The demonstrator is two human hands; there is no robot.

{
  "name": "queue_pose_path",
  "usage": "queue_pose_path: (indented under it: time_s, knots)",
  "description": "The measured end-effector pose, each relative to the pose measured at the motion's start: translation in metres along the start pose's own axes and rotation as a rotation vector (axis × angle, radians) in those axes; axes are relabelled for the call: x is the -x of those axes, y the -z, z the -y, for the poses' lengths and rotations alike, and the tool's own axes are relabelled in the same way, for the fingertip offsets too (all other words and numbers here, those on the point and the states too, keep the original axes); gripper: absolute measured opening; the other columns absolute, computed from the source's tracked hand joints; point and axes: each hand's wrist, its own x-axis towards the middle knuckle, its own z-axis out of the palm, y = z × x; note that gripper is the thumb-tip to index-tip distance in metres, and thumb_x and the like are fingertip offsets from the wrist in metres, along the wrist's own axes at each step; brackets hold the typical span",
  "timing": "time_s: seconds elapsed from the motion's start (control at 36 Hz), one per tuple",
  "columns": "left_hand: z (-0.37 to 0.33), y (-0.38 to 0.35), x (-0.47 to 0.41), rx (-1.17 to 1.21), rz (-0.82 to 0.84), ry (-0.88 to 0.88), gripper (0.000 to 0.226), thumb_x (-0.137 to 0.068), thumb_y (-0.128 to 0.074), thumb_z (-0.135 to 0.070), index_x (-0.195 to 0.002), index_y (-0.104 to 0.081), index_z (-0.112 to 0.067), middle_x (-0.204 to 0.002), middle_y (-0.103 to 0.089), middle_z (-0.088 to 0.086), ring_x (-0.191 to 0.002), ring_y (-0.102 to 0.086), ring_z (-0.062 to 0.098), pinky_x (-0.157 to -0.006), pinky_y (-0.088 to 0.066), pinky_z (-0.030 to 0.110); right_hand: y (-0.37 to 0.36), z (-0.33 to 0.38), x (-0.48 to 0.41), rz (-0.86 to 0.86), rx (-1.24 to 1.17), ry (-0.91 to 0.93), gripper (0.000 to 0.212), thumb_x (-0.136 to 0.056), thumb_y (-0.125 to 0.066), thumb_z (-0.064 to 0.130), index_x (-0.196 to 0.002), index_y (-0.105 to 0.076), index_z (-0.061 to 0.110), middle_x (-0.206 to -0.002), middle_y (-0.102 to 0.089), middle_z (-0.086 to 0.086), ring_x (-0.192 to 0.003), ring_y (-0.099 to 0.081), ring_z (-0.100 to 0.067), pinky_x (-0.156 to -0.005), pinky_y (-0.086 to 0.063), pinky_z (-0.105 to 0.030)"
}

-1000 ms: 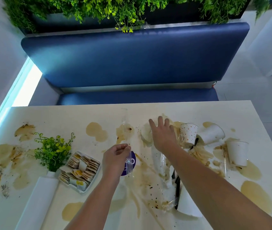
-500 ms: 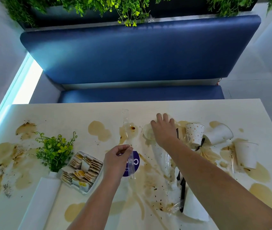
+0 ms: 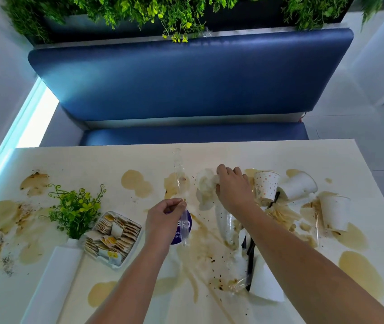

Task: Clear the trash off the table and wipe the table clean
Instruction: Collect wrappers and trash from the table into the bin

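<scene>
**Hand states.** The right hand [image 3: 233, 189] has its fingers curled down onto the crumpled napkin [image 3: 205, 183]. The napkin sits on the desk [image 3: 92, 160] at the fingertips, on the hand's left side toward the far edge. Whether the wad is lifted clear of the surface cannot be told.

The left hand [image 3: 165, 220] pinches a clear plastic sleeve [image 3: 184, 230] between thumb and fingertips. The sleeve runs from the pinch back toward the person, across a round purple label [image 3: 188, 226]. A second clear length [image 3: 178, 169] lies beyond the pinch, its long axis pointing at the far edge. Whether the two are one piece cannot be told.

**Governing relation.** The other trash, a dotted cup [image 3: 265, 185], two white cups [image 3: 299, 185] and black cutlery [image 3: 250, 253], lies right of the right hand. That hand is therefore judged the nearer one for it.

**Progress.** Brown spills [image 3: 137, 183] cover the desk, so wiping is judged not yet begun.
</scene>
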Motion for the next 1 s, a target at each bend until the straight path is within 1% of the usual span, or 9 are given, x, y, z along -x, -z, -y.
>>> queue_pose_path:
  time_s: [0.08, 0.22, 0.33, 0.47, 0.58, 0.67, 0.83, 0.94, 1.0]
  knots:
    - [0.0, -0.002, 0.005, 0.018, 0.008, -0.005, 0.004, -0.089, -0.08, -0.031, -0.088, -0.079, -0.035, -0.089, -0.078, -0.01, -0.092, -0.074, 0.018, -0.092, -0.06, 0.046, 0.003, -0.004, 0.005, 0.015, -0.018, 0.012, 0.017, -0.099, -0.055, 0.02, -0.116, -0.055, 0.016, -0.113, -0.061, -0.001, -0.109, -0.047, -0.026, -0.089, -0.042, -0.039]
    - [0.0, -0.003, 0.014, 0.018, 0.005, -0.015, 0.004, -0.09, -0.079, -0.03, -0.088, -0.08, -0.033, -0.089, -0.078, -0.01, -0.094, -0.073, 0.017, -0.094, -0.059, 0.046, 0.007, -0.011, 0.011, -0.049, -0.092, 0.031, 0.017, -0.1, -0.054, 0.016, -0.115, -0.063, 0.015, -0.111, -0.063, -0.002, -0.104, -0.048, -0.026, -0.087, -0.046, -0.041]
    - [-0.002, -0.004, 0.02, 0.023, -0.005, -0.034, 0.001, -0.09, -0.08, -0.03, -0.089, -0.08, -0.031, -0.087, -0.077, -0.008, -0.091, -0.073, 0.019, -0.093, -0.059, 0.047, 0.012, -0.013, 0.018, -0.09, -0.258, 0.038, 0.032, -0.097, -0.054, 0.0, -0.126, -0.06, 0.009, -0.109, -0.065, -0.007, -0.101, -0.051, -0.026, -0.083, -0.05, -0.042]
    - [-0.005, -0.004, 0.026, 0.044, -0.01, -0.044, 0.001, -0.089, -0.08, -0.03, -0.089, -0.08, -0.031, -0.087, -0.078, -0.008, -0.09, -0.074, 0.018, -0.093, -0.06, 0.046, 0.027, -0.016, 0.022, -0.1, -0.42, 0.053, 0.041, -0.095, -0.055, -0.005, -0.134, -0.055, 0.007, -0.107, -0.059, -0.008, -0.093, -0.055, -0.02, -0.081, -0.053, -0.036]
    - [-0.007, -0.004, 0.031, 0.054, -0.015, -0.063, 0.001, -0.09, -0.08, -0.031, -0.09, -0.079, -0.032, -0.087, -0.078, -0.009, -0.09, -0.074, 0.018, -0.094, -0.06, 0.045, 0.036, -0.02, 0.022, -0.128, -0.396, 0.056, 0.028, -0.094, -0.059, -0.002, -0.121, -0.063, 0.007, -0.108, -0.058, -0.004, -0.089, -0.057, -0.021, -0.078, -0.054, -0.035]
    - [-0.008, -0.003, 0.037, 0.06, -0.022, -0.071, 0.001, -0.09, -0.079, -0.032, -0.091, -0.079, -0.032, -0.088, -0.078, -0.008, -0.09, -0.074, 0.019, -0.092, -0.06, 0.044, 0.041, -0.02, 0.023, -0.041, -0.302, 0.101, 0.022, -0.094, -0.056, -0.003, -0.111, -0.065, 0.006, -0.101, -0.055, -0.001, -0.087, -0.059, -0.024, -0.073, -0.053, -0.036]
    - [-0.011, -0.001, 0.047, 0.091, -0.044, -0.084, 0.001, -0.09, -0.08, -0.029, -0.091, -0.08, -0.029, -0.089, -0.078, -0.004, -0.09, -0.074, 0.021, -0.089, -0.061, 0.041, 0.057, -0.015, 0.026, -0.07, -0.323, 0.08, 0.025, -0.097, -0.052, -0.002, -0.115, -0.068, 0.004, -0.105, -0.064, -0.008, -0.091, -0.059, -0.024, -0.078, -0.055, -0.039]
    - [-0.012, 0.003, 0.053, 0.105, -0.055, -0.106, 0.003, -0.091, -0.079, -0.027, -0.093, -0.079, -0.025, -0.09, -0.078, -0.001, -0.084, -0.071, 0.018, -0.088, -0.06, 0.038, 0.061, -0.015, 0.03, -0.109, -0.352, 0.067, 0.025, -0.097, -0.052, -0.002, -0.116, -0.066, 0.005, -0.105, -0.06, -0.007, -0.084, -0.058, -0.024, -0.073, -0.055, -0.039]
    - [-0.011, 0.004, 0.055, 0.103, -0.063, -0.111, 0.003, -0.09, -0.079, -0.028, -0.092, -0.079, -0.026, -0.088, -0.077, -0.001, -0.081, -0.069, 0.016, -0.087, -0.06, 0.038, 0.057, -0.017, 0.033, -0.108, -0.316, 0.082, 0.024, -0.097, -0.055, 0.001, -0.117, -0.067, 0.007, -0.108, -0.059, -0.006, -0.092, -0.058, -0.025, -0.076, -0.054, -0.038]
